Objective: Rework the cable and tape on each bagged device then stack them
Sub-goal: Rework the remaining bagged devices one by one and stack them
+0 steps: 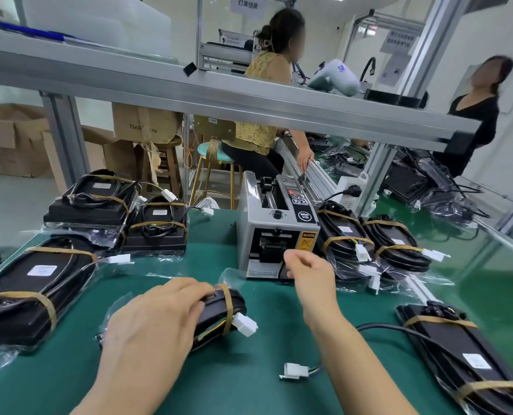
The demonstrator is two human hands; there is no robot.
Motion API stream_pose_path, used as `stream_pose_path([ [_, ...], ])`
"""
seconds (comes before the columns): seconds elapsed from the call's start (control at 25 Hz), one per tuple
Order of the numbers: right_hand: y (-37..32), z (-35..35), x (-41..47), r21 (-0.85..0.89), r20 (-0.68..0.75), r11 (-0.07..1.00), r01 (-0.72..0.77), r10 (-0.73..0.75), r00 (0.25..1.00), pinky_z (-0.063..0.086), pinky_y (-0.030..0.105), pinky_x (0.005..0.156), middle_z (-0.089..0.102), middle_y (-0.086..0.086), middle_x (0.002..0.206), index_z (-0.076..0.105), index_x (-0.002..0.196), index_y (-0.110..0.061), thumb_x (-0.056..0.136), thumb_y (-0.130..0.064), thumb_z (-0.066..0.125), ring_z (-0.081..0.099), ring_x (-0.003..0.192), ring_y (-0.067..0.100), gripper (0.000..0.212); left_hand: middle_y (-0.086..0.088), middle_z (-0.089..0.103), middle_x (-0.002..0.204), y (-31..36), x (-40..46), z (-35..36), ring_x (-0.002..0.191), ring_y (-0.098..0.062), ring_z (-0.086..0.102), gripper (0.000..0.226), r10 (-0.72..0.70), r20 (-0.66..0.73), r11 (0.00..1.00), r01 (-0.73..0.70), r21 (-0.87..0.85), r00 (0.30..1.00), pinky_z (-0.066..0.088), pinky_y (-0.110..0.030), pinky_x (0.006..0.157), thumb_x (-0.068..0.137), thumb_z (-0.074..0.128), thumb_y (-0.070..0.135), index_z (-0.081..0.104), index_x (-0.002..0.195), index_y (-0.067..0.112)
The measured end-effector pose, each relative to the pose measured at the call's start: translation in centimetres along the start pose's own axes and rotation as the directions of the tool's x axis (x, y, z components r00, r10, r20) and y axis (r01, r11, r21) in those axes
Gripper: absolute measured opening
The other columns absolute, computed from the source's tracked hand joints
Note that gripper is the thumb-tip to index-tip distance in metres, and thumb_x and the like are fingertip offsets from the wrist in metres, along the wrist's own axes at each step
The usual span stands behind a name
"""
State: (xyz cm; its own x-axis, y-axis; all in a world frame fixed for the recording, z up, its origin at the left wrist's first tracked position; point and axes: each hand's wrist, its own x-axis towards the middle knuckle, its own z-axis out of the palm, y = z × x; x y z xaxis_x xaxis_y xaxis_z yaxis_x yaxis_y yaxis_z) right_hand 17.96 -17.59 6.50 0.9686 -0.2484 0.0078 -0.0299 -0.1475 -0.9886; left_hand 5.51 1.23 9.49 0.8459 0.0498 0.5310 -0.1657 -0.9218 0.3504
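Note:
A black bagged device (pixel 219 313) lies on the green mat in front of me, with one brown tape band around its far end and a white connector (pixel 245 324) sticking out. My left hand (pixel 156 322) presses flat on top of it. My right hand (pixel 310 272) is raised at the outlet of the grey tape dispenser (pixel 274 232), fingers curled; whether it pinches tape is hidden. Taped bagged devices are stacked at the back left (pixel 90 202).
More bagged devices lie at left (pixel 24 292), right of the dispenser (pixel 396 241) and at near right (pixel 471 360). A loose white connector (pixel 294 370) lies on the mat (pixel 213 384). Two people are at the bench beyond. An aluminium rail (pixel 249 100) crosses overhead.

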Motion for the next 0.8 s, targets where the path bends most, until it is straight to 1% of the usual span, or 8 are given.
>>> stream_pose_path([
  [0.08,-0.2,0.6,1.3,-0.003,-0.071,0.999,-0.044,0.044,0.996,0.045,0.024,0.065,0.064,-0.013,0.068,0.07,0.076,-0.025,0.089,-0.018,0.062,0.053,0.065,0.01,0.017,0.019,0.068,0.075,0.3,0.4,-0.5,0.064,-0.014,0.065,0.026,-0.143,0.078,0.989,0.146,-0.03,0.987,0.035,-0.016,0.047,0.065,0.084,0.017,0.072,0.082,0.033],
  [0.16,-0.3,1.5,2.1,0.025,-0.113,0.996,-0.091,0.094,0.989,0.047,0.03,0.074,0.064,-0.011,0.07,0.068,0.071,-0.026,0.088,-0.019,0.065,0.057,0.072,0.014,0.019,0.026,0.06,0.076,0.2,0.8,-0.4,0.078,-0.014,0.057,0.014,-0.307,0.103,0.949,0.313,-0.046,0.946,0.031,-0.023,0.056,0.079,0.071,0.034,0.068,0.091,0.04],
  [0.2,-0.3,1.8,2.4,0.039,-0.128,0.993,-0.11,0.114,0.985,0.047,0.031,0.076,0.064,-0.01,0.071,0.066,0.067,-0.027,0.087,-0.02,0.066,0.059,0.076,0.016,0.021,0.028,0.054,0.072,0.1,0.8,-0.2,0.077,-0.012,0.052,0.011,-0.331,0.088,0.939,0.337,-0.061,0.939,0.03,-0.025,0.06,0.081,0.067,0.038,0.067,0.092,0.04],
  [0.32,-0.3,2.7,3.1,0.059,-0.184,0.988,-0.144,0.153,0.971,0.043,0.031,0.078,0.065,-0.008,0.077,0.065,0.066,-0.027,0.083,-0.022,0.072,0.059,0.084,0.016,0.019,0.026,0.049,0.063,0.0,0.7,0.2,0.071,-0.013,0.05,0.008,-0.367,0.092,0.921,0.376,-0.105,0.926,0.033,-0.027,0.063,0.079,0.068,0.038,0.068,0.087,0.039],
  [0.52,-0.6,4.0,3.6,0.144,-0.268,0.969,-0.2,0.233,0.935,0.044,0.03,0.071,0.062,-0.006,0.069,0.062,0.062,-0.023,0.078,-0.017,0.077,0.057,0.071,0.015,0.023,0.014,0.069,0.088,0.2,0.8,0.1,0.086,-0.016,0.059,0.013,-0.406,0.117,0.903,0.418,-0.098,0.906,0.036,-0.026,0.067,0.079,0.067,0.04,0.071,0.092,0.04],
  [0.68,-1.3,5.1,3.8,0.208,-0.314,0.941,-0.266,0.322,0.893,0.043,0.031,0.062,0.054,0.001,0.063,0.056,0.06,-0.017,0.081,-0.013,0.072,0.05,0.061,0.022,0.026,0.012,0.069,0.084,0.1,0.9,-0.1,0.085,-0.016,0.057,0.009,-0.406,0.139,0.899,0.422,-0.121,0.903,0.038,-0.026,0.069,0.081,0.065,0.037,0.072,0.088,0.038],
  [0.76,-2.0,4.6,2.7,0.244,-0.243,0.927,-0.283,0.341,0.908,0.035,0.028,0.054,0.049,0.0,0.064,0.056,0.068,-0.014,0.084,-0.014,0.068,0.039,0.056,0.017,0.02,0.011,0.068,0.077,0.0,0.9,-0.3,0.082,-0.017,0.058,0.007,-0.402,0.136,0.897,0.419,-0.14,0.906,0.04,-0.027,0.069,0.082,0.065,0.034,0.072,0.08,0.034],
  [0.8,-2.3,4.1,1.5,0.259,-0.153,0.925,-0.279,0.324,0.933,0.031,0.027,0.053,0.048,-0.002,0.065,0.059,0.072,-0.015,0.085,-0.016,0.067,0.036,0.056,0.015,0.016,0.011,0.067,0.075,0.0,0.9,-0.3,0.081,-0.016,0.058,0.008,-0.397,0.128,0.899,0.413,-0.144,0.909,0.041,-0.028,0.069,0.083,0.064,0.033,0.071,0.078,0.032],
])
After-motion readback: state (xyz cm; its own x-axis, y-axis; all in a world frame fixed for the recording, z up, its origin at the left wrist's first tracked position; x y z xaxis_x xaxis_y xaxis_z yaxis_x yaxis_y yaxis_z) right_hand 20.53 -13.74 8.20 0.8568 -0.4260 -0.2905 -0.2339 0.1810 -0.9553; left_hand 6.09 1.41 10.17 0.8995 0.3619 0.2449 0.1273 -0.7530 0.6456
